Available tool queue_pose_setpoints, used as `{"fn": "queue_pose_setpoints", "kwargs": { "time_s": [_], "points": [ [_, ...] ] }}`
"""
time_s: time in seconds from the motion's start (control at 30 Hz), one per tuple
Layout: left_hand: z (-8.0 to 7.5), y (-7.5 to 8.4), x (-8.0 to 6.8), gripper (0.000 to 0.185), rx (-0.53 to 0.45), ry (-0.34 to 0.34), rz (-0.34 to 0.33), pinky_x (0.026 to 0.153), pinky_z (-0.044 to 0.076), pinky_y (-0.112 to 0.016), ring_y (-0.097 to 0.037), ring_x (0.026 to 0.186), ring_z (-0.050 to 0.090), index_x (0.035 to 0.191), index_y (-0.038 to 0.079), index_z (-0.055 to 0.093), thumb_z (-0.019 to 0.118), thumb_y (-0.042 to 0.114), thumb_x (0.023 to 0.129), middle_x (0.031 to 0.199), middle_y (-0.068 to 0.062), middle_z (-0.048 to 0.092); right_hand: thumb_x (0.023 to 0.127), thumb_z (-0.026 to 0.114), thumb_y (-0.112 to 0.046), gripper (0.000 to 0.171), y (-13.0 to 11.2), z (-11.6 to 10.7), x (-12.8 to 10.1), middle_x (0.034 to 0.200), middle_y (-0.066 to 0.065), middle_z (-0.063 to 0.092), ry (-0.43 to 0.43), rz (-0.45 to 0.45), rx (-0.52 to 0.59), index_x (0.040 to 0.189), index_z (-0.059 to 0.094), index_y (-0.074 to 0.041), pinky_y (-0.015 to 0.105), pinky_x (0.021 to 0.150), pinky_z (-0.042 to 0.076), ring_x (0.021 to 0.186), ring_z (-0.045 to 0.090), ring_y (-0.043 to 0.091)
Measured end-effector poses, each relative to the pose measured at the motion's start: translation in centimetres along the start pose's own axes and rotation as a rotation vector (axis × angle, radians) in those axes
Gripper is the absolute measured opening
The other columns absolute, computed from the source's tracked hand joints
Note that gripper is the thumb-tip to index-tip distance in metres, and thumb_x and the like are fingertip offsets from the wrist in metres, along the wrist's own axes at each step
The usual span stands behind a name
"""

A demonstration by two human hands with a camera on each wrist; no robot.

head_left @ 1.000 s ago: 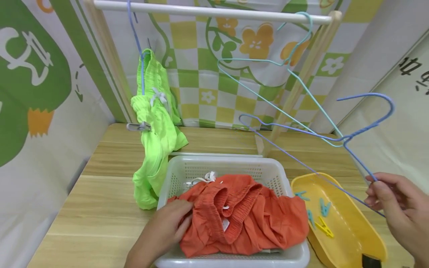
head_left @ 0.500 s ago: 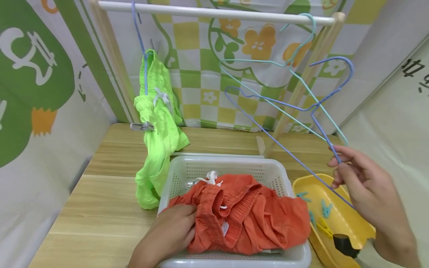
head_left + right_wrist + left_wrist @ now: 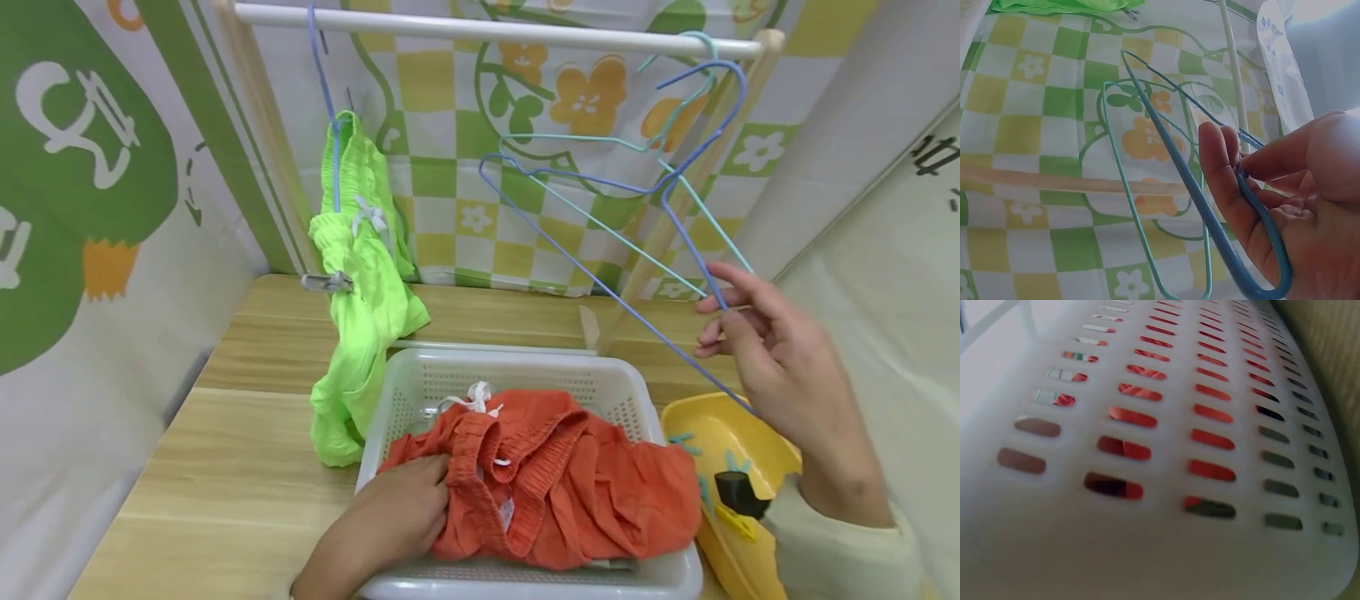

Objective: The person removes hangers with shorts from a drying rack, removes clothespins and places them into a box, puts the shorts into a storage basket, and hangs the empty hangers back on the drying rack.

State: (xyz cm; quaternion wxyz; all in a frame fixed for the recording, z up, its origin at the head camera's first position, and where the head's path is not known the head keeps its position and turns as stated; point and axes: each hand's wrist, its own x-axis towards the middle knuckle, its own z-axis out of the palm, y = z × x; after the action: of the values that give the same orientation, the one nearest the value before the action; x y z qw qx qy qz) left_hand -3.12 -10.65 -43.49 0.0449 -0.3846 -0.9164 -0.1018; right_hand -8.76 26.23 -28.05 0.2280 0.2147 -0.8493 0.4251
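Observation:
My right hand [image 3: 780, 358] pinches one shoulder of a blue hanger [image 3: 570, 258] between thumb and fingers, also seen in the right wrist view, where the hand [image 3: 1285, 181] has the hanger's lower end beside the palm. The hook is raised near the rail's right end, in front of a mint-green hanger [image 3: 600, 218] in the head view. My left hand [image 3: 397, 512] reaches into a white basket [image 3: 517, 357], against orange shorts [image 3: 592, 492] with an elastic waistband and white drawstring. Its fingertips are hidden by the cloth. The left wrist view shows mostly the basket's slotted wall [image 3: 1160, 550].
A white rail [image 3: 487, 29] on wooden posts spans the back. Neon-green shorts [image 3: 356, 333] hang at left from another blue hanger [image 3: 330, 125], with a grey clip [image 3: 327, 282] on them. At right, a yellow tray [image 3: 731, 417] holds several small pegs.
My right hand has carried the blue hanger leftward and up, nearer the rail. My left hand has slid slightly further in against the orange shorts. The head view has shifted a little.

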Motion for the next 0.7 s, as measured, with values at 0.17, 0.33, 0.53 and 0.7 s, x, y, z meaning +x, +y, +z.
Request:
{"fn": "queue_pose_setpoints", "kwargs": {
  "time_s": [0.17,0.33,0.53,0.7],
  "points": [
    [0.1,0.0,-0.1,0.009,-0.014,0.019,0.014,0.084,0.055,-0.037,-0.02,0.093,0.061,0.095,0.01,0.072,0.067,0.014,0.089,0.102,0.0,0.06,0.102,0.044,0.009,0.048,-0.3,0.1,0.9,0.104,-0.001,0.067,0.016,0.045,-0.026,0.146,0.057,-0.007,0.014,0.072,0.055,0.076,0.066,0.007],
    [0.0,-0.4,-0.5,0.021,-0.118,0.127,0.033,0.086,0.054,-0.036,-0.017,0.095,0.061,0.108,0.009,0.07,0.069,0.011,0.088,0.104,0.002,0.062,0.102,0.046,0.007,0.046,0.0,0.5,2.1,0.103,-0.005,0.068,0.009,0.014,-0.049,0.145,0.058,-0.006,0.014,0.071,0.055,0.074,0.067,0.006],
    [-0.2,-0.6,-1.2,0.027,-0.155,0.24,0.053,0.093,0.053,-0.036,-0.018,0.104,0.063,0.115,0.009,0.071,0.069,0.011,0.088,0.112,0.001,0.066,0.103,0.047,0.006,0.045,0.1,0.7,3.2,0.105,-0.006,0.068,-0.002,0.029,-0.037,0.145,0.058,-0.006,0.014,0.067,0.055,0.074,0.068,0.006],
    [0.0,-0.8,-1.7,0.021,-0.206,0.352,0.084,0.096,0.051,-0.037,-0.018,0.108,0.063,0.113,0.01,0.072,0.067,0.013,0.093,0.112,0.001,0.066,0.103,0.048,0.007,0.044,-0.2,0.7,3.4,0.104,-0.004,0.069,0.012,0.042,-0.023,0.143,0.059,-0.005,0.014,0.063,0.054,0.074,0.068,0.007]
  ]
}}
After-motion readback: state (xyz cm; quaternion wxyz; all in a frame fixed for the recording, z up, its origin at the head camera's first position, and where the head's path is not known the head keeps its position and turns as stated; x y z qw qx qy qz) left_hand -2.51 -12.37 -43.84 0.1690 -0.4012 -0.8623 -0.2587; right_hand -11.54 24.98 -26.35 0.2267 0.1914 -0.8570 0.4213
